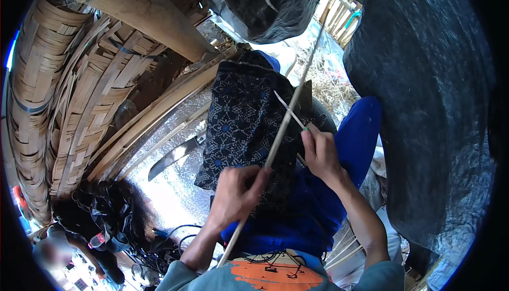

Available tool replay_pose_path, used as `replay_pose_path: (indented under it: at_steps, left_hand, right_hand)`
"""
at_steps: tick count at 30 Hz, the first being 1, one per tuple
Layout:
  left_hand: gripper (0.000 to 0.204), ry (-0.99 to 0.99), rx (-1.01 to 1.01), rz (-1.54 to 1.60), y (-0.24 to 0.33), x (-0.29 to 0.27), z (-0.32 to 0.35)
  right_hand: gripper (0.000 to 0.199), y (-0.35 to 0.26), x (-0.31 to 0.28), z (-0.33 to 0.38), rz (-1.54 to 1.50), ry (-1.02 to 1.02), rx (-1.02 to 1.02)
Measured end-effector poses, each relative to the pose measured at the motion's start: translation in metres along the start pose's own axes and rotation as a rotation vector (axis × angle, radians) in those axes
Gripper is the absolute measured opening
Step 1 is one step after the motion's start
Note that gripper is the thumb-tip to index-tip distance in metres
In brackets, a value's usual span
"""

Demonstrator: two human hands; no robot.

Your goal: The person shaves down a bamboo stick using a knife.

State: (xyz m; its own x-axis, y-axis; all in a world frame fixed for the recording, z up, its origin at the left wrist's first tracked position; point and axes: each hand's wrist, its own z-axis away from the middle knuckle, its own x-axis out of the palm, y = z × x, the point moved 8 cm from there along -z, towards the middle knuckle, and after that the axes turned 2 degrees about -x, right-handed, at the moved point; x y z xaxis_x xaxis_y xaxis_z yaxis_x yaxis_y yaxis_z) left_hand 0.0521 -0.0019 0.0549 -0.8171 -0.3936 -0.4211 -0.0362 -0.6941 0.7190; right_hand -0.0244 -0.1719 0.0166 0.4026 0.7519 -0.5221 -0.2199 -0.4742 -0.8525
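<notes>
A long, thin bamboo strip runs slantwise from my waist, across my lap, toward the far right. My left hand is closed around its nearer part. In my right hand is a small knife with a narrow pointed blade, its handle mostly hidden by my fingers. The blade crosses the strip beyond my left hand; whether its edge touches cannot be told. Under both lies a dark patterned cloth over my lap. A wide-bladed machete rests on the shiny ground sheet to the left of the cloth.
Rolled woven bamboo mats stand at the left, below a thick bamboo pole. Split bamboo lengths lie beside them. Dark sheeting hangs at the right. Black bags and cables and another person are at the lower left.
</notes>
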Motion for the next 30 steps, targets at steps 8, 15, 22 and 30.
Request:
replay_pose_path:
  at_steps: [8,15,22,30]
  left_hand:
    - [0.045,0.115,0.018,-0.175,-0.025,-0.027,-0.03]
    - [0.039,0.136,0.085,-0.149,-0.028,-0.02,-0.036]
    - [0.037,0.07,0.149,-0.202,-0.001,-0.008,-0.049]
    - [0.04,-0.005,0.085,-0.166,-0.012,-0.001,-0.061]
  right_hand:
    - [0.034,-0.005,0.032,-0.028,0.193,-0.108,-0.098]
    - [0.034,0.006,0.051,-0.023,0.223,-0.175,-0.095]
    - [0.028,0.0,0.035,-0.022,0.163,-0.132,-0.049]
    - [0.034,0.008,0.023,-0.012,0.214,-0.092,-0.126]
